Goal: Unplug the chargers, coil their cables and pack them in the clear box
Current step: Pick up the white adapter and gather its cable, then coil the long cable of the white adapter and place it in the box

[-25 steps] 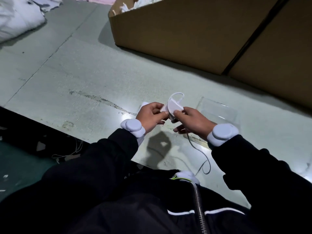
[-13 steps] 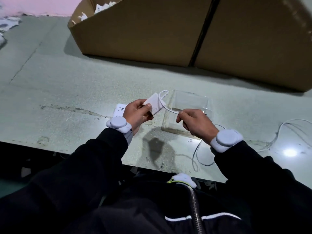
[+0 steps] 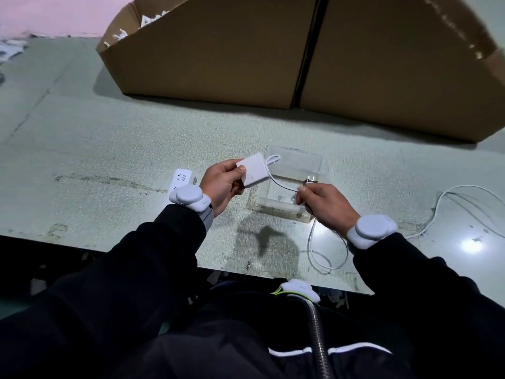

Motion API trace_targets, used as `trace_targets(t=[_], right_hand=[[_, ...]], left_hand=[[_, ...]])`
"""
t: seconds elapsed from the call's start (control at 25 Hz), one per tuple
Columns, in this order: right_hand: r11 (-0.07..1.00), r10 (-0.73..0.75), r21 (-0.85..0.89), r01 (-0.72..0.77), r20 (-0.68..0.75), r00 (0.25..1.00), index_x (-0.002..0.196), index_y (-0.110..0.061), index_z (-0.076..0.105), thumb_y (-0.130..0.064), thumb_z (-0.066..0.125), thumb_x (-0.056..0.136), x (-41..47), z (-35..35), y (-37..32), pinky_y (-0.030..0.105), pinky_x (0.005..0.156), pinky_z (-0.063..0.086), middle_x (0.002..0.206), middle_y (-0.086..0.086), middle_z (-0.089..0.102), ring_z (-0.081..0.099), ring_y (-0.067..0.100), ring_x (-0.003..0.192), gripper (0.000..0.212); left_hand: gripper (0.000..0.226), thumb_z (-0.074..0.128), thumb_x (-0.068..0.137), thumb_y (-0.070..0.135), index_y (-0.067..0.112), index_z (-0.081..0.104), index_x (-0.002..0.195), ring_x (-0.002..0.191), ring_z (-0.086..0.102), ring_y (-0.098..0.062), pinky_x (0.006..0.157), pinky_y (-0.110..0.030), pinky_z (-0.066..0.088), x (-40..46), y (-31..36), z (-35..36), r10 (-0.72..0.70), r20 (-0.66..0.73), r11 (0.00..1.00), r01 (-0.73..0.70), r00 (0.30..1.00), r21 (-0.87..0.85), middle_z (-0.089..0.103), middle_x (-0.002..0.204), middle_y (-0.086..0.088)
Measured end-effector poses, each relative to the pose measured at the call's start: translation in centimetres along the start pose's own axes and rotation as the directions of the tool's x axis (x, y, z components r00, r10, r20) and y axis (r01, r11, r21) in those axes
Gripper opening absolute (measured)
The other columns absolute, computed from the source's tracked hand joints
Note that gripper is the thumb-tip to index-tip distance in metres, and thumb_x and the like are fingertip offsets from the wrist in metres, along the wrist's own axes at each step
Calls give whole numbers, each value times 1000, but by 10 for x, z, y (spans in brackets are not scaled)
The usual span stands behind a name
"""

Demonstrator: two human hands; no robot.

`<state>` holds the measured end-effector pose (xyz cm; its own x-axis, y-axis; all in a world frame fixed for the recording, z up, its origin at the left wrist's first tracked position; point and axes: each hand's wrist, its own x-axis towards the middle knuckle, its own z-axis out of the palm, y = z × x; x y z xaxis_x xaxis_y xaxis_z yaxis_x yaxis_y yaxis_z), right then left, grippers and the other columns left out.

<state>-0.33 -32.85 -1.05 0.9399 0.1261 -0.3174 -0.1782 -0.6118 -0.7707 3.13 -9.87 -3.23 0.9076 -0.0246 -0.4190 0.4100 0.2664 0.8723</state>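
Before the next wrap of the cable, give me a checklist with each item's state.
1. Charger unplugged and in the left hand: ok.
2. Right hand pinching the cable near the charger: ok.
3. Cable coiled: not ok; slack hangs in a loose loop below the right hand.
4. Clear box within reach, behind the hands: ok.
5. Clear box empty: cannot tell.
6. Other chargers off the power strip: cannot tell; the left wrist hides most of it.
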Motion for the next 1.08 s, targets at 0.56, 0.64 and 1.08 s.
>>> trace_targets(t=[0.56, 0.64, 1.08], right_hand=[[973, -65, -227, 44, -87, 994, 68, -13, 66, -38, 62, 90, 8, -32, -6, 26, 55, 36, 60, -1, 59, 50, 12, 57, 33], [985, -97, -149, 84, -79, 992, 70, -12, 67, -36, 60, 91, 6, -34, -15, 27, 58, 40, 64, 2, 63, 54, 13, 59, 33], [967, -177, 170, 192, -99, 979, 80, -14, 69, -22, 47, 97, 8, -46, -35, 23, 45, 33, 53, 0, 52, 41, 6, 42, 29]], left_hand=[[25, 54, 89, 1, 11, 66, 108, 80, 59, -18, 65, -29, 55, -26, -2, 37, -282, 463, 910, 81, 840, 408, 65, 92, -8], [24, 51, 93, 0, 11, 64, 109, 84, 59, -20, 73, -35, 57, -30, -2, 48, -290, 474, 872, 25, 831, 489, 63, 92, -8], [22, 67, 83, 24, 18, 64, 103, 76, 69, -21, 76, -43, 59, -6, 21, 69, 354, 113, 651, -332, 928, 683, 65, 87, 6]])
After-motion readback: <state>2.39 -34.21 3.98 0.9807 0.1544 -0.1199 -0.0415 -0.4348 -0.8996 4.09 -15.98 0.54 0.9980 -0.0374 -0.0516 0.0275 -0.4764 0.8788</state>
